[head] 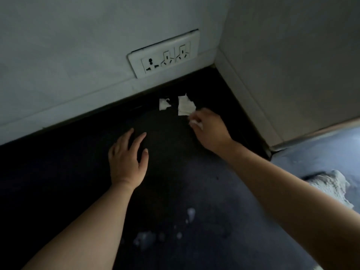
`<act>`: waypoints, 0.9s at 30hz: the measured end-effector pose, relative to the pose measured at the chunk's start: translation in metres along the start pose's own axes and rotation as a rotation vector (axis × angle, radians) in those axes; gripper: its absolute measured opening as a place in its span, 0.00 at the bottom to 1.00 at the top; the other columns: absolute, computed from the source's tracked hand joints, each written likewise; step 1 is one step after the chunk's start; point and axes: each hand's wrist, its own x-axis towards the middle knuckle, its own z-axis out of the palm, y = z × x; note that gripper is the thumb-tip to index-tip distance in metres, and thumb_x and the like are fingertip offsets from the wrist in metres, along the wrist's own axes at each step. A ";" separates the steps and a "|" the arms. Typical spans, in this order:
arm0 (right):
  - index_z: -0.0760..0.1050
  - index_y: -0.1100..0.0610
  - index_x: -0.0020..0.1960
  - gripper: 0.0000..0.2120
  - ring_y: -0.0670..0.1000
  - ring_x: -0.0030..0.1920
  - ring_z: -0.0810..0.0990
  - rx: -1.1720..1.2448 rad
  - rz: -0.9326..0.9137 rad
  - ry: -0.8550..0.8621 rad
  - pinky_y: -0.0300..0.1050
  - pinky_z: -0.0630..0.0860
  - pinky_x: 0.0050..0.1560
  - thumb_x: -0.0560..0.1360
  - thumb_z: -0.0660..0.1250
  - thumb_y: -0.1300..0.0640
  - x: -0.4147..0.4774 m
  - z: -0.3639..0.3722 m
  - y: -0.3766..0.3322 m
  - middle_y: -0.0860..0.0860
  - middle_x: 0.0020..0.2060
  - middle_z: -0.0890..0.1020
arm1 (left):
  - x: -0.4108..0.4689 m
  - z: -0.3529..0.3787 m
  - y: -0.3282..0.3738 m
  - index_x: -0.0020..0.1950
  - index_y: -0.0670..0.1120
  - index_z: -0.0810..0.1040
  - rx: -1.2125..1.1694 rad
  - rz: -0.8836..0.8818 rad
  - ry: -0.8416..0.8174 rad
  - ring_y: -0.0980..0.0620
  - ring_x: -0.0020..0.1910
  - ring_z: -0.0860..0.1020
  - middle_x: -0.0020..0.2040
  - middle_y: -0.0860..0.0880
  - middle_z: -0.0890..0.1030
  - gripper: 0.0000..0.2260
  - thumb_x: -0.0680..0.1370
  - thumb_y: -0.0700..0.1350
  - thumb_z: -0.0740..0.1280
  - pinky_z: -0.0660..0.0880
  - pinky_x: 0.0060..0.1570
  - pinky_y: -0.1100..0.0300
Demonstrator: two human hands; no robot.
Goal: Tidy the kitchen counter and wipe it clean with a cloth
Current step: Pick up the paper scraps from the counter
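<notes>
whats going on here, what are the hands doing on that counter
A person is clearing torn white paper off the dark counter. The right hand pinches a small bit of paper and reaches for the larger scrap near the wall. A third scrap lies beside it. The left hand rests open on the counter. Pale smears remain in front, and what looks like a crumpled cloth lies untouched at the right.

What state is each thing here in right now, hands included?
left hand: open, palm down over the counter.
right hand: pinching a small white scrap.
larger paper scrap: lying on the counter.
smaller paper scrap: lying beside it, apart.
wall socket: nothing plugged in.
cloth: crumpled, untouched.
</notes>
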 end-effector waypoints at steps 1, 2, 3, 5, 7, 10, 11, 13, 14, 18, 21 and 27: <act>0.76 0.57 0.57 0.10 0.51 0.52 0.75 0.018 0.000 0.045 0.32 0.63 0.47 0.77 0.62 0.59 0.011 0.001 -0.005 0.55 0.54 0.76 | 0.000 0.000 -0.001 0.70 0.55 0.67 0.000 -0.003 0.000 0.45 0.72 0.61 0.74 0.47 0.63 0.20 0.77 0.51 0.59 0.57 0.68 0.42; 0.76 0.57 0.57 0.10 0.52 0.52 0.75 0.032 -0.002 0.075 0.30 0.63 0.47 0.77 0.62 0.59 0.021 0.002 -0.009 0.55 0.53 0.76 | 0.000 0.001 -0.001 0.70 0.55 0.67 0.003 -0.002 0.006 0.45 0.72 0.61 0.74 0.47 0.64 0.20 0.78 0.52 0.57 0.58 0.68 0.42; 0.75 0.58 0.58 0.10 0.52 0.53 0.74 0.033 -0.011 0.092 0.31 0.63 0.48 0.77 0.62 0.60 0.030 0.004 -0.011 0.56 0.53 0.76 | 0.000 0.001 -0.002 0.69 0.55 0.67 0.004 0.003 0.014 0.45 0.72 0.62 0.73 0.47 0.64 0.20 0.77 0.53 0.56 0.59 0.67 0.42; 0.76 0.59 0.58 0.11 0.55 0.57 0.73 -0.022 -0.050 0.089 0.36 0.65 0.55 0.77 0.63 0.59 0.043 0.011 -0.011 0.57 0.56 0.76 | 0.001 0.002 -0.002 0.69 0.56 0.67 0.000 0.006 0.014 0.45 0.71 0.63 0.73 0.47 0.65 0.21 0.76 0.54 0.55 0.59 0.67 0.42; 0.77 0.59 0.57 0.12 0.58 0.61 0.71 -0.105 -0.094 0.055 0.48 0.68 0.61 0.75 0.65 0.56 0.047 0.020 -0.006 0.58 0.61 0.75 | 0.001 0.003 -0.003 0.69 0.56 0.67 -0.005 0.004 0.014 0.45 0.71 0.63 0.73 0.47 0.65 0.21 0.76 0.54 0.55 0.59 0.67 0.41; 0.79 0.60 0.54 0.11 0.62 0.60 0.72 -0.130 -0.153 0.031 0.54 0.71 0.59 0.74 0.67 0.58 0.043 0.027 0.000 0.60 0.59 0.76 | 0.001 0.003 -0.003 0.69 0.56 0.67 -0.004 0.009 0.024 0.45 0.71 0.63 0.73 0.47 0.65 0.21 0.76 0.55 0.54 0.59 0.67 0.41; 0.79 0.62 0.52 0.09 0.63 0.57 0.74 -0.115 -0.169 0.030 0.53 0.72 0.57 0.74 0.66 0.60 0.044 0.027 0.001 0.62 0.57 0.77 | 0.001 0.002 -0.003 0.69 0.56 0.68 -0.007 0.008 0.026 0.45 0.71 0.63 0.73 0.47 0.65 0.22 0.76 0.55 0.53 0.59 0.67 0.42; 0.79 0.62 0.53 0.09 0.62 0.54 0.74 -0.079 -0.167 0.017 0.47 0.70 0.55 0.76 0.63 0.63 0.045 0.025 -0.002 0.62 0.53 0.78 | 0.001 0.002 -0.003 0.68 0.56 0.68 -0.014 0.004 0.029 0.45 0.71 0.63 0.73 0.47 0.65 0.22 0.75 0.55 0.53 0.59 0.67 0.42; 0.78 0.62 0.55 0.10 0.60 0.55 0.73 -0.059 -0.161 0.011 0.44 0.68 0.55 0.77 0.62 0.63 0.046 0.024 -0.004 0.61 0.54 0.77 | 0.001 0.002 -0.003 0.68 0.56 0.68 -0.015 0.002 0.032 0.45 0.71 0.64 0.72 0.47 0.66 0.22 0.75 0.55 0.53 0.60 0.66 0.42; 0.75 0.60 0.59 0.12 0.56 0.58 0.72 0.022 -0.092 0.013 0.38 0.65 0.55 0.76 0.63 0.60 0.059 0.025 -0.018 0.58 0.56 0.77 | 0.001 0.002 -0.003 0.68 0.56 0.69 -0.011 0.009 0.043 0.46 0.70 0.64 0.72 0.47 0.66 0.21 0.75 0.55 0.54 0.61 0.66 0.43; 0.74 0.59 0.60 0.18 0.58 0.58 0.72 -0.050 -0.093 0.044 0.48 0.69 0.58 0.73 0.68 0.52 0.060 0.034 -0.021 0.58 0.58 0.75 | 0.001 0.002 -0.003 0.68 0.56 0.68 -0.009 0.004 0.035 0.46 0.71 0.63 0.72 0.48 0.66 0.21 0.75 0.55 0.54 0.60 0.66 0.43; 0.73 0.57 0.62 0.25 0.56 0.59 0.69 -0.094 -0.209 -0.116 0.49 0.70 0.58 0.69 0.72 0.49 0.026 0.035 -0.016 0.56 0.60 0.73 | 0.001 0.002 -0.004 0.68 0.56 0.68 -0.012 0.007 0.026 0.47 0.71 0.63 0.72 0.48 0.66 0.21 0.76 0.55 0.54 0.60 0.67 0.44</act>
